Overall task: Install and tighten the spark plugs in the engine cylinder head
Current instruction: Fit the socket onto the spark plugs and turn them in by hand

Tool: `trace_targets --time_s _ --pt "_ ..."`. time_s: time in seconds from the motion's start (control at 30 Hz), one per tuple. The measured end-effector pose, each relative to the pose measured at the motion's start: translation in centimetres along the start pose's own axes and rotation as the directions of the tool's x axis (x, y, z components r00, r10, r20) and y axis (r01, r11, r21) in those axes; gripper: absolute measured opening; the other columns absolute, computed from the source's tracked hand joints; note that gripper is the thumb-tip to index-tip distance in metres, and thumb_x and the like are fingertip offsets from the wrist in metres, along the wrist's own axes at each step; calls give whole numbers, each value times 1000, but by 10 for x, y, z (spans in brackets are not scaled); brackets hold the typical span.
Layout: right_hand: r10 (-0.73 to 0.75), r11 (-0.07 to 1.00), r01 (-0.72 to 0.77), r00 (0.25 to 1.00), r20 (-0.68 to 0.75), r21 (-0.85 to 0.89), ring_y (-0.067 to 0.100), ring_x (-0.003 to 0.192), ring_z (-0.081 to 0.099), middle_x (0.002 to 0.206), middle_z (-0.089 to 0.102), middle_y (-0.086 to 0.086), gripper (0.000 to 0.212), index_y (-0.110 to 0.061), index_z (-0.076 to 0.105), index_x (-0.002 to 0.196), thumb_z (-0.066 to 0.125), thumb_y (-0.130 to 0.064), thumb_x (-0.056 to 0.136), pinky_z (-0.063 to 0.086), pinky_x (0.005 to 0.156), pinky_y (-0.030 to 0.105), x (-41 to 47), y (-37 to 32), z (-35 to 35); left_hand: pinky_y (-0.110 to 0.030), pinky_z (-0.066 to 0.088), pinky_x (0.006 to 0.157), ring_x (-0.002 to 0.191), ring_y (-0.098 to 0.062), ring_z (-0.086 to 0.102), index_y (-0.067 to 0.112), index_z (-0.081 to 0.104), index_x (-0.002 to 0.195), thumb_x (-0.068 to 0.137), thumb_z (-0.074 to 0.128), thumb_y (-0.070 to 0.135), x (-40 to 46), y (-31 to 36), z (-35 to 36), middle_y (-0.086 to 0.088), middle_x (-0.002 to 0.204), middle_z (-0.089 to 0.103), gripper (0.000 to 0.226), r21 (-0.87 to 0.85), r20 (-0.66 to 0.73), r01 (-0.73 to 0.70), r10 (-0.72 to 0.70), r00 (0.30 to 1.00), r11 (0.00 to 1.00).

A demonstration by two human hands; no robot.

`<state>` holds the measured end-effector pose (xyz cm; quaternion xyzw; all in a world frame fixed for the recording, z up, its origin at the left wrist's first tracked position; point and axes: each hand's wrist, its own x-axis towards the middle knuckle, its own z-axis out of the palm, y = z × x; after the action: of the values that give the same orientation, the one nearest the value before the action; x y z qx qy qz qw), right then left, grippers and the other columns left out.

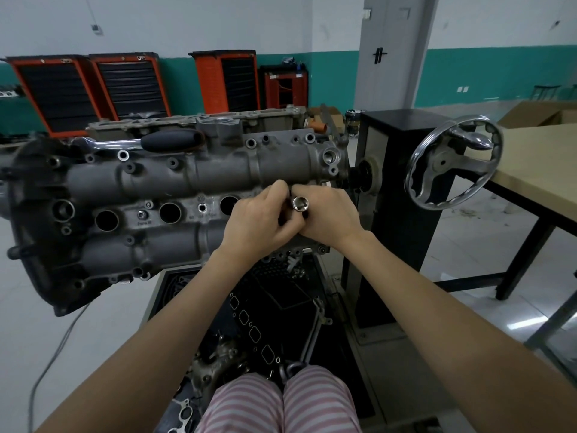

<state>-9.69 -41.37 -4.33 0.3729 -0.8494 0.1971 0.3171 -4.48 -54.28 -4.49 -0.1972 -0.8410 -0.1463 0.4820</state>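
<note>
Both hands meet at the cylinder head's (175,182) rightmost plug well: left hand (262,221) and right hand (327,214) pinch the chrome socket (300,203) (stiff, slick steel, probably light), best gripped round its barrel.

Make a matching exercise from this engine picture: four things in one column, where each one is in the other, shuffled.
Things:
1. socket
2. ratchet wrench
3. handwheel
4. tool cabinets

Places:
A. against the far wall
B. lying on top of the engine
C. held between both hands
D. on the stand, right of the engine

Pairs: 1-C, 2-B, 3-D, 4-A
</note>
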Motion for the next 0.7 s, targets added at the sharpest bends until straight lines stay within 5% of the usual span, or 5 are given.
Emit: trace_targets --time_s 0.13,0.47,0.7 --pt "-25 999 27 999 -39 42 24 61 59 66 63 0 10 -11 61 66 59 -18 75 38 48 28 -1 0 0 -21 26 42 36 -22 42 4 46 58 81 53 30 0 -4 3 -3 44 44 35 21 -38 28 -27 999 999" --pt "-6 1000 5 1000 -13 -14 26 60 56 66 59 2 19 -16 42 72 59 -23 76 33 49 28 0 1 1 -21 21 43 38 -19 40 5 43 66 80 48 26 -1 -2 2 -1 52 44 26 7 -21 -3 3 1000 1000" --pt "-28 999 29 998 -63 24 25 58 58 63 62 1 9 -10 59 64 63 -14 72 32 48 25 -2 1 1 -19 23 46 37 -23 42 6 45 55 80 53 31 0 -7 6 -3 43 44 36 66 -64 9 -5 998 998"
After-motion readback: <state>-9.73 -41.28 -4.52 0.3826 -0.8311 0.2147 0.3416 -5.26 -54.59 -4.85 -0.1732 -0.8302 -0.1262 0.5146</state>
